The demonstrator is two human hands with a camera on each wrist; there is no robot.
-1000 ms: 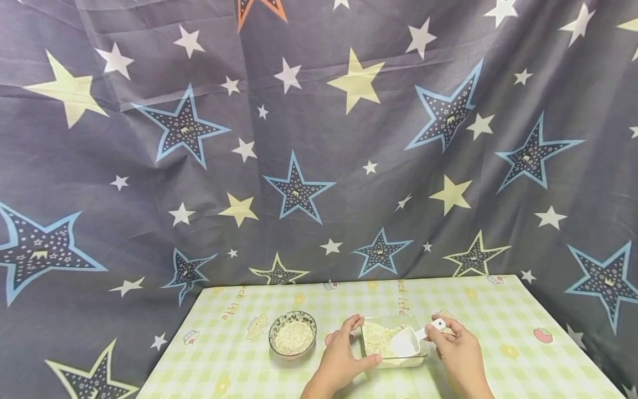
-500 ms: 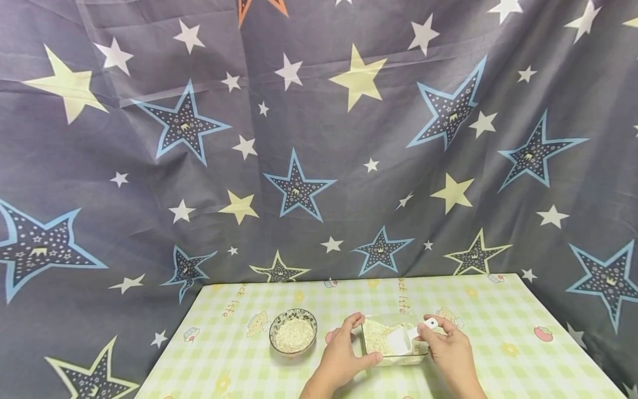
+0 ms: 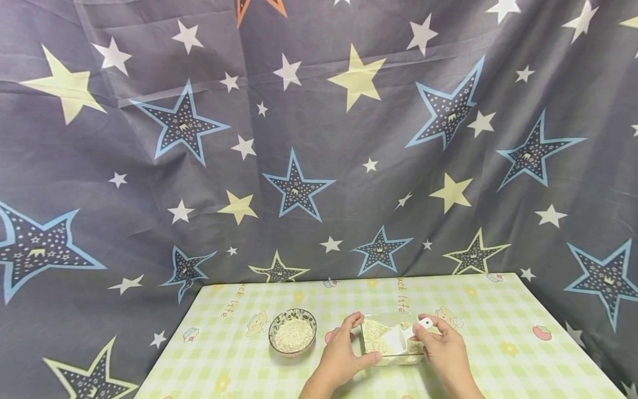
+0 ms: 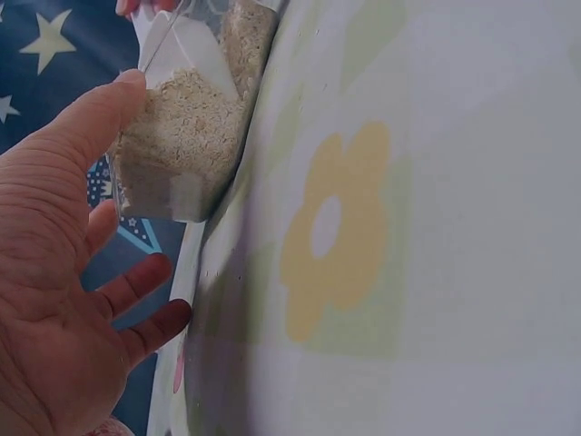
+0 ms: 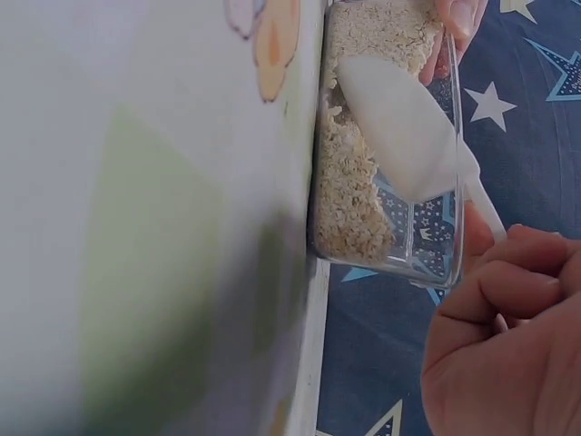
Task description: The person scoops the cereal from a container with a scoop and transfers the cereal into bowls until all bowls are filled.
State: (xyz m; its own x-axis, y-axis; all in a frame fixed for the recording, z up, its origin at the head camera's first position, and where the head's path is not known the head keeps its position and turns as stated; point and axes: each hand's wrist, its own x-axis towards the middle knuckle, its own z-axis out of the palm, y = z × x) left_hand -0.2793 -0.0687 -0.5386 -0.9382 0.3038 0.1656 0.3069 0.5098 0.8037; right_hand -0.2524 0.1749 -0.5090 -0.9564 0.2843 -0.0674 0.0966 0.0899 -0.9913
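If I am tilting the scoop [image 5: 399,127] too far, oats [image 5: 352,204] could be spilling over the rim. The glass box [image 3: 401,361] is standing roughly midway between the side edges of the desk [image 3: 249,377]. My left hand [image 3: 341,357] is gripping its left end, thumb at the near wall, outer fingers spread. My right hand [image 3: 446,346] is slanting inward at the right end, thumb and fingers pinching the scoop's handle [image 3: 425,322].
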